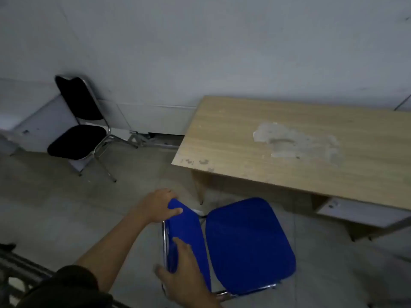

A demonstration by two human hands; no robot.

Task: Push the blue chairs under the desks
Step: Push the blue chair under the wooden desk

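Setting: a dim room seen from above, with a grey wall and a grey tiled floor [66, 210].
Blue chair [246, 247]: stands on the floor just in front of the desk, its seat facing the desk; only the seat's far edge is close to the desk's front edge, the rest lies out in the open.
Chair back [189, 236]: upright, nearest the camera, with a chrome frame.
Left hand [159, 205]: wrapped over the far top corner of the chair back, thumb on the front face, fingers curled behind.
Right hand [186, 274]: clasps the near end of the chair back, thumb on the front face; the picture is blurred here, so the other fingers probably curl behind the frame.
Desk [289, 147]: light wood top with a pale worn patch, standing against the wall.
Black chair [80, 130]: chrome-framed, well apart to the left, by the wall.
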